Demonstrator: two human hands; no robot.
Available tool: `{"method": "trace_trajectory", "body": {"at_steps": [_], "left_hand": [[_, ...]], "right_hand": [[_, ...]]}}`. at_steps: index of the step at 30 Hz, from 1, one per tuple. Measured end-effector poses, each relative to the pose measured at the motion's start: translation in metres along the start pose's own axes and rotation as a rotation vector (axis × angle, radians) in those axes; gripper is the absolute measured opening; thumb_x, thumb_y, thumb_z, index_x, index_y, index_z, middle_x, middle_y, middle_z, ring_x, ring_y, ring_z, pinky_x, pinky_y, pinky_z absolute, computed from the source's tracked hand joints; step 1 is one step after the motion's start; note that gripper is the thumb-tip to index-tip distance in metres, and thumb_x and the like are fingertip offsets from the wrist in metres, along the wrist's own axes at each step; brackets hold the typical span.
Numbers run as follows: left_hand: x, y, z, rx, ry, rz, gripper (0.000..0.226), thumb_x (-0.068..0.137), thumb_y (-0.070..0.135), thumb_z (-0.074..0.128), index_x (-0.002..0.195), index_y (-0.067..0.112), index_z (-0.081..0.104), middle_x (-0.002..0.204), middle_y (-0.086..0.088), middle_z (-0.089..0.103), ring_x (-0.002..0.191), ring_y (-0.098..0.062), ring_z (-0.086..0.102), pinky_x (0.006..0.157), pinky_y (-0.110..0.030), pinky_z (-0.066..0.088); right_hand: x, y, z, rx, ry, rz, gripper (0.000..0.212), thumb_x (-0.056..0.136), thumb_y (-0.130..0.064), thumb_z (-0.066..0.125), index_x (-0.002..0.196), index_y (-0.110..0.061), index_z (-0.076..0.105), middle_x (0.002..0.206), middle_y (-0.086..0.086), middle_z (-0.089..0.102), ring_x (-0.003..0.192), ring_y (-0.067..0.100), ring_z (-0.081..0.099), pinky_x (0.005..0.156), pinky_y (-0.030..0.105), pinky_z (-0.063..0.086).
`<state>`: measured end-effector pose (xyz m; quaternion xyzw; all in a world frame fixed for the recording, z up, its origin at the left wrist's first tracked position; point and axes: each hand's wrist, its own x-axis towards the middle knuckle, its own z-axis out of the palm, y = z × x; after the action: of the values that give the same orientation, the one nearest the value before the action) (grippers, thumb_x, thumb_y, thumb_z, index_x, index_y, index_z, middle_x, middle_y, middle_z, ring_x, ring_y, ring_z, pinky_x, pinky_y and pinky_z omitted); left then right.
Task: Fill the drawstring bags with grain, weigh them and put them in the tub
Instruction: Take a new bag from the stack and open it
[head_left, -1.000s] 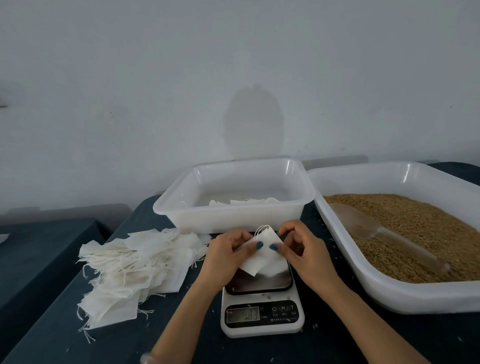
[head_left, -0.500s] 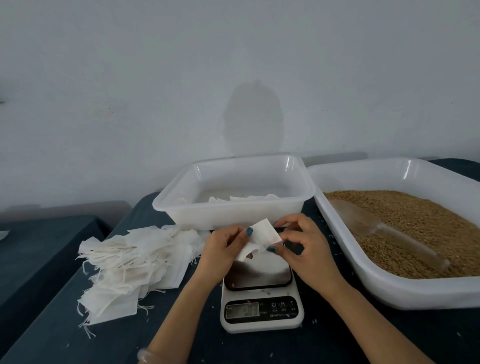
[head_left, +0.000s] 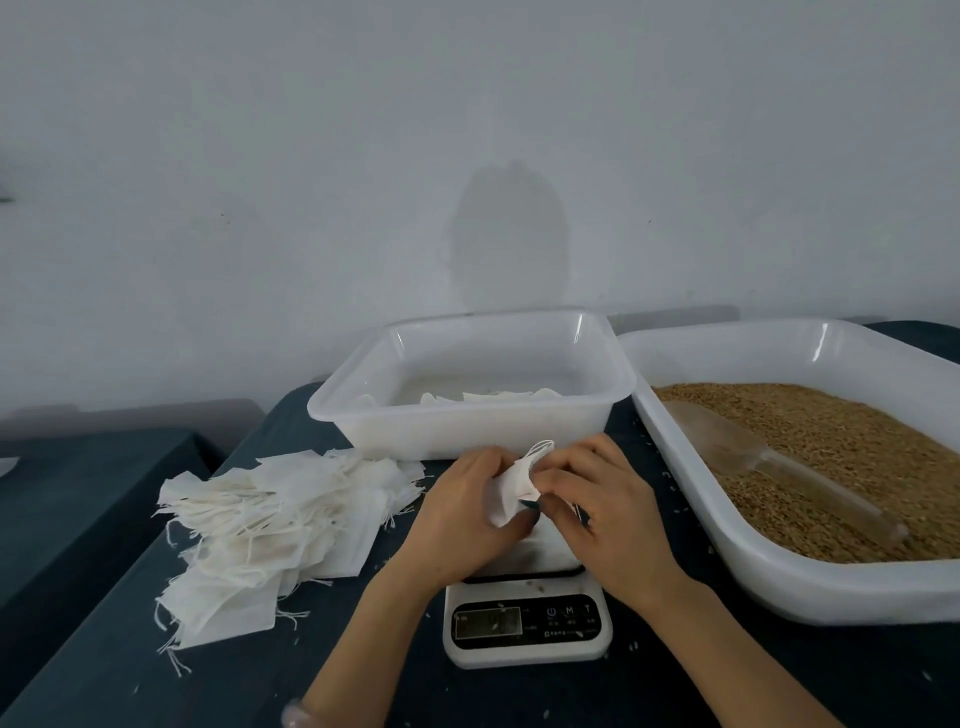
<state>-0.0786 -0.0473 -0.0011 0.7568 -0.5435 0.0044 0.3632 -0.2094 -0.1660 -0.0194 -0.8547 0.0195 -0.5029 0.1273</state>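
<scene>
Both hands pinch one drawstring bag (head_left: 511, 488) between them. The left hand (head_left: 462, 512) has its fingers curled on the bag's left side and lower corner, the right hand (head_left: 597, 501) holds the right edge. Neither is spread. The bag looks flat and limp, so my guess is empty, with the mouth being worked open. Its drawstring loop is at the top, pointing away from the person, and its closed end is down toward the scale (head_left: 566, 631). The bag is above the platform; can't tell if it touches.

Key relation: the grain (head_left: 831, 441) and the clear scoop (head_left: 769, 462) lie to the right, in the big tray (head_left: 779, 582), so the right hand is nearer. The scoop's long axis runs far-left to near-right, bowl toward the hands, handle on the far end from them. The reach likely has to pass the bowl.

The tub (head_left: 467, 426) sits straight ahead behind the scale, with a few bags inside. The pile of empty bags (head_left: 270, 519) is on the left-hand side.
</scene>
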Motion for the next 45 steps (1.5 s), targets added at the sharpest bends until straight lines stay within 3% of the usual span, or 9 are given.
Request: {"method": "trace_trajectory", "body": {"at_steps": [10, 16, 24, 27, 32, 36, 39, 41, 45], "left_hand": [[-0.004, 0.005, -0.003, -0.161, -0.083, 0.026, 0.028, 0.068, 0.045, 0.070, 0.085, 0.046, 0.048, 0.080, 0.016, 0.056, 0.070, -0.003, 0.053, 0.060, -0.016, 0.037], [-0.004, 0.004, -0.006, -0.286, -0.102, 0.034, 0.034, 0.068, 0.035, 0.065, 0.094, 0.016, 0.056, 0.086, -0.001, 0.062, 0.077, -0.023, 0.059, 0.069, -0.046, 0.050], [-0.001, -0.007, -0.003, -0.193, -0.089, -0.018, 0.032, 0.066, 0.043, 0.066, 0.092, 0.026, 0.057, 0.080, 0.015, 0.064, 0.069, -0.008, 0.059, 0.060, -0.024, 0.045], [-0.001, -0.011, -0.004, -0.157, -0.061, -0.019, 0.036, 0.066, 0.053, 0.061, 0.088, 0.025, 0.053, 0.079, 0.012, 0.062, 0.070, -0.014, 0.057, 0.059, -0.029, 0.043], [0.000, -0.015, -0.003, -0.072, -0.007, -0.038, 0.033, 0.073, 0.056, 0.060, 0.083, 0.031, 0.042, 0.079, 0.024, 0.058, 0.067, -0.005, 0.053, 0.055, -0.016, 0.039], [-0.001, -0.015, -0.004, -0.098, 0.016, -0.052, 0.027, 0.075, 0.052, 0.062, 0.084, 0.037, 0.041, 0.082, 0.021, 0.059, 0.067, -0.005, 0.053, 0.056, -0.016, 0.040], [-0.002, -0.017, -0.004, -0.096, 0.041, -0.048, 0.031, 0.083, 0.038, 0.070, 0.082, 0.038, 0.039, 0.076, 0.021, 0.057, 0.063, -0.006, 0.049, 0.054, -0.017, 0.038], [0.000, -0.018, -0.004, -0.114, 0.050, -0.068, 0.033, 0.083, 0.036, 0.071, 0.083, 0.033, 0.038, 0.073, 0.014, 0.056, 0.061, -0.008, 0.047, 0.056, -0.024, 0.040], [0.001, -0.019, -0.001, -0.086, 0.043, -0.084, 0.033, 0.082, 0.038, 0.071, 0.084, 0.032, 0.038, 0.077, 0.014, 0.058, 0.062, -0.007, 0.049, 0.055, -0.020, 0.040]], "right_hand": [[0.006, -0.012, -0.007, -0.165, -0.075, -0.092, 0.014, 0.088, -0.021, 0.060, 0.098, -0.023, 0.070, 0.087, -0.008, 0.059, 0.092, 0.013, 0.051, 0.068, 0.020, 0.048], [0.005, -0.013, -0.009, -0.093, -0.158, -0.084, 0.017, 0.091, -0.023, 0.055, 0.100, -0.025, 0.069, 0.107, -0.013, 0.065, 0.104, 0.010, 0.049, 0.080, 0.016, 0.043], [0.007, -0.016, -0.010, -0.077, -0.152, -0.091, 0.009, 0.088, -0.026, 0.067, 0.097, -0.026, 0.069, 0.108, -0.013, 0.063, 0.105, 0.012, 0.049, 0.079, 0.021, 0.048], [0.009, -0.023, -0.017, -0.022, -0.103, -0.014, 0.018, 0.089, -0.038, 0.067, 0.103, -0.026, 0.070, 0.108, -0.013, 0.061, 0.105, 0.010, 0.051, 0.086, 0.021, 0.046], [0.039, -0.020, -0.050, -0.131, 0.010, 0.232, 0.018, 0.094, -0.025, 0.051, 0.107, -0.030, 0.063, 0.106, -0.018, 0.060, 0.106, 0.007, 0.050, 0.088, 0.018, 0.036], [0.064, 0.018, -0.091, -0.484, -0.527, 0.519, 0.037, 0.099, -0.033, 0.045, 0.133, -0.018, 0.047, 0.123, 0.001, 0.056, 0.118, 0.019, 0.045, 0.092, 0.033, 0.044], [0.077, 0.046, -0.121, -0.712, -0.944, 0.732, 0.027, 0.100, -0.038, 0.046, 0.104, -0.013, 0.053, 0.095, 0.000, 0.055, 0.089, 0.018, 0.055, 0.078, 0.034, 0.050], [0.079, 0.066, -0.134, -0.903, -1.111, 0.758, 0.023, 0.099, -0.033, 0.050, 0.086, -0.015, 0.054, 0.086, -0.002, 0.056, 0.082, 0.016, 0.058, 0.078, 0.030, 0.052], [0.065, 0.088, -0.146, -0.992, -1.240, 0.800, 0.019, 0.096, -0.032, 0.056, 0.107, -0.018, 0.060, 0.090, -0.004, 0.057, 0.087, 0.015, 0.059, 0.085, 0.029, 0.051]]}}
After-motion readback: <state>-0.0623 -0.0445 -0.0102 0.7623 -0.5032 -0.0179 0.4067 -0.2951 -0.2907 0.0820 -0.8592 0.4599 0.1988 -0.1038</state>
